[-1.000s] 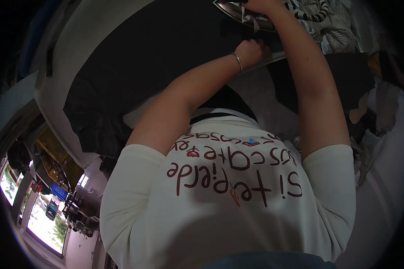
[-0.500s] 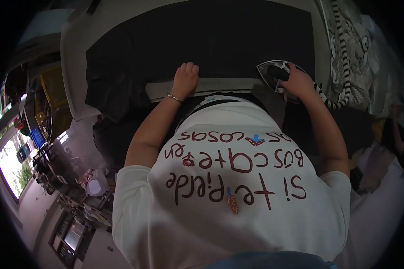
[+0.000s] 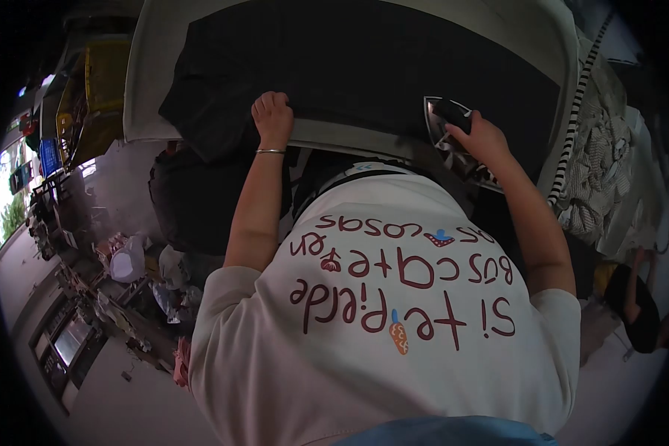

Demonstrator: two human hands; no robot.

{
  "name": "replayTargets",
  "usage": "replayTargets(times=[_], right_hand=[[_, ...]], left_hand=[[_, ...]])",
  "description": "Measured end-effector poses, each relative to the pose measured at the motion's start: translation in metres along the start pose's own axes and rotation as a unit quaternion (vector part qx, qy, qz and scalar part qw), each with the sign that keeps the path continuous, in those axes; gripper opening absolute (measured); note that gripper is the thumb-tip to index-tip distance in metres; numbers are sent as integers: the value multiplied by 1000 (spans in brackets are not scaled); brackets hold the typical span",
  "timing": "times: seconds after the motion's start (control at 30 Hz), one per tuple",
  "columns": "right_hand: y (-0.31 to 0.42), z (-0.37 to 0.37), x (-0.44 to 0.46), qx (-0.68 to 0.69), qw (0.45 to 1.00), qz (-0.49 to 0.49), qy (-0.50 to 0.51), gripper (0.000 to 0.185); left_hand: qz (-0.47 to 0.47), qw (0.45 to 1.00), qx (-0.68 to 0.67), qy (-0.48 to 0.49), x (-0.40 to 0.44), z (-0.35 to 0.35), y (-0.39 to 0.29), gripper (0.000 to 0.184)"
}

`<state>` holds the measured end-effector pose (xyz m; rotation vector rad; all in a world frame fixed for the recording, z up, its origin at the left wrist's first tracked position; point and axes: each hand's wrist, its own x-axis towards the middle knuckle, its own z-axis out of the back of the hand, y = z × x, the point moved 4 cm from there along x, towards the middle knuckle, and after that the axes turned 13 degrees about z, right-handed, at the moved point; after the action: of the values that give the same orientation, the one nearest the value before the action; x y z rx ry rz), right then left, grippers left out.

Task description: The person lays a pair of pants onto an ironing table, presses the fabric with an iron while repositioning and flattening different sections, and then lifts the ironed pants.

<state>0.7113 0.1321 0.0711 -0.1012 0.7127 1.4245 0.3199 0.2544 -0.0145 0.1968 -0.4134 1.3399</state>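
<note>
Glowing at the far left, a bright window [image 3: 11, 193] shows blurred greenery, with a boxy yellow bin [image 3: 105, 63] to its right. Next comes the board [image 3: 152, 74], pale, smooth and round-cornered. Across it lies the dark cloth [image 3: 364, 59], a broad, matte, nearly black piece with an angular outline; its left corner sags over the board's near edge in soft creases, while the rest lies mostly flat. The left hand [image 3: 272, 111] rests at the cloth's near edge, fingers curled and close together; whether it pinches the fabric cannot be told. A thin, shiny metal bracelet [image 3: 270, 151] rings that wrist. Below the board spreads the wearer's white T-shirt [image 3: 364, 372], printed with rounded dark-red lettering and a small orange carrot shape. Farther right, the iron [image 3: 447, 123] sits at the near edge of the dark cloth, its pointed metal rim gleaming around a black upper body, tip toward the upper left. The right hand [image 3: 489, 140] is wrapped around its rear. Beyond, a black-and-white striped cord [image 3: 574, 123] curves past a rumpled heap of grey, ridged fabric [image 3: 595, 163]. At the far right, another person [image 3: 635, 305] appears, partly in shadow.
</note>
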Motion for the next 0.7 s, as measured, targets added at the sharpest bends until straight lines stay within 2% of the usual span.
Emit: replayTargets(times=[0.13, 0.23, 0.3, 0.43, 0.53, 0.6, 0.63, 0.7], right_hand=[[71, -10, 35, -1, 998, 59, -1, 68], [127, -28, 75, 23, 996, 81, 39, 65], [164, -39, 99, 29, 988, 141, 61, 64], [244, -53, 122, -11, 976, 196, 98, 61], [277, -53, 125, -1, 960, 247, 130, 60], [279, -51, 127, -15, 962, 233, 138, 52], [272, -50, 126, -26, 962, 234, 139, 52], [245, -46, 120, -77, 960, 227, 147, 56]], left_hand=[[71, 997, 5, -22, -12, -1, 10, 17], [106, 994, -16, 10, -11, 8, 38, 16], [120, 986, -19, 112, -6, 18, 50, 13], [125, 986, -80, 74, -17, 30, 73, 14], [144, 976, -126, 106, -17, 34, 80, 15], [150, 950, -200, 188, -14, 30, 88, 17], [156, 950, -199, 182, -9, 33, 96, 17], [241, 851, -312, 347, 1, 29, 117, 17]])
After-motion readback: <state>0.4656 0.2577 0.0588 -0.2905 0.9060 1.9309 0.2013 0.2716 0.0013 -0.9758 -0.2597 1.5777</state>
